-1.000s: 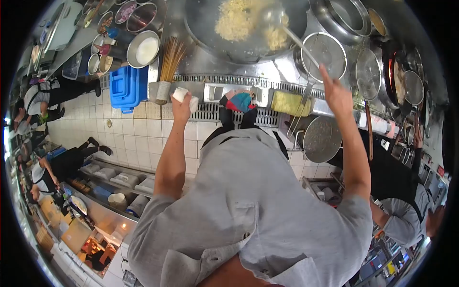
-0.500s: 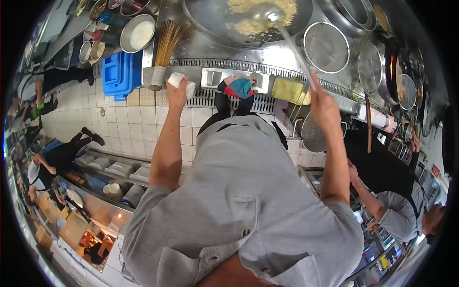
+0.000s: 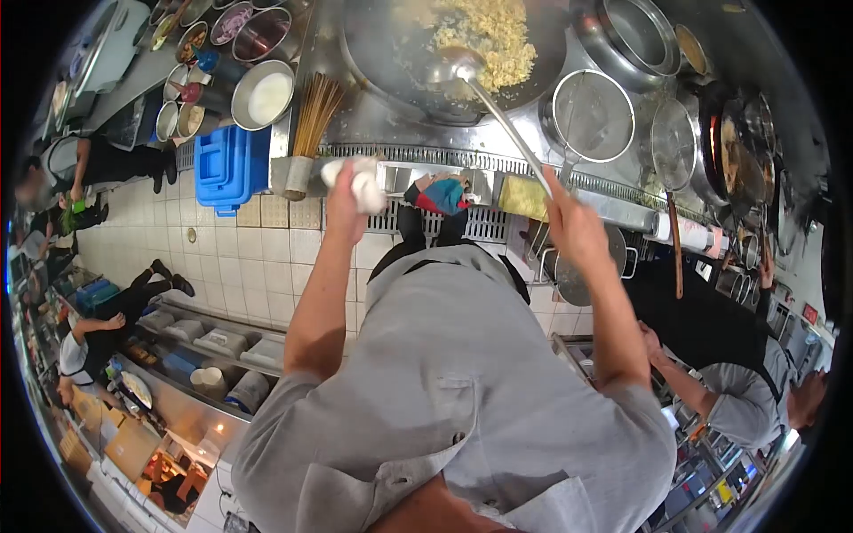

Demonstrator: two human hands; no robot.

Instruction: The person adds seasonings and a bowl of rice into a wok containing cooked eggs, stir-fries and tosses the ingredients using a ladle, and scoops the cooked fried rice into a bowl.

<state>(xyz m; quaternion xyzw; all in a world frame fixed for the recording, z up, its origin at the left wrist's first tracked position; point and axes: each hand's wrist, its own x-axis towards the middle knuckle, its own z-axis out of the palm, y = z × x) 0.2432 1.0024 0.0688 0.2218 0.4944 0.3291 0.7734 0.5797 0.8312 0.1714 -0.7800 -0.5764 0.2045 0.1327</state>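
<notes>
My right hand (image 3: 576,229) is closed round the handle of a long metal ladle (image 3: 458,69), whose bowl rests in the large wok (image 3: 382,53) at the top. Beside the bowl, yellowish fried rice (image 3: 498,44) lies in the wok, with some haze over it. My left hand (image 3: 345,209) grips a bunched white cloth (image 3: 364,185) in front of the stove edge, left of a red and teal rag (image 3: 442,194). A bamboo brush (image 3: 313,115) stands near that hand.
Round strainers (image 3: 593,115) and metal pots (image 3: 635,40) sit right of the wok. At left are a bowl of white contents (image 3: 267,98), a blue bin (image 3: 229,169) and seasoning bowls. A co-worker (image 3: 737,382) stands at the right; other people are at the far left.
The ladle bowl has moved left and down in the wok, with my right hand lower and further left. The rice has spread differently. My left hand and cloth have shifted slightly right.
</notes>
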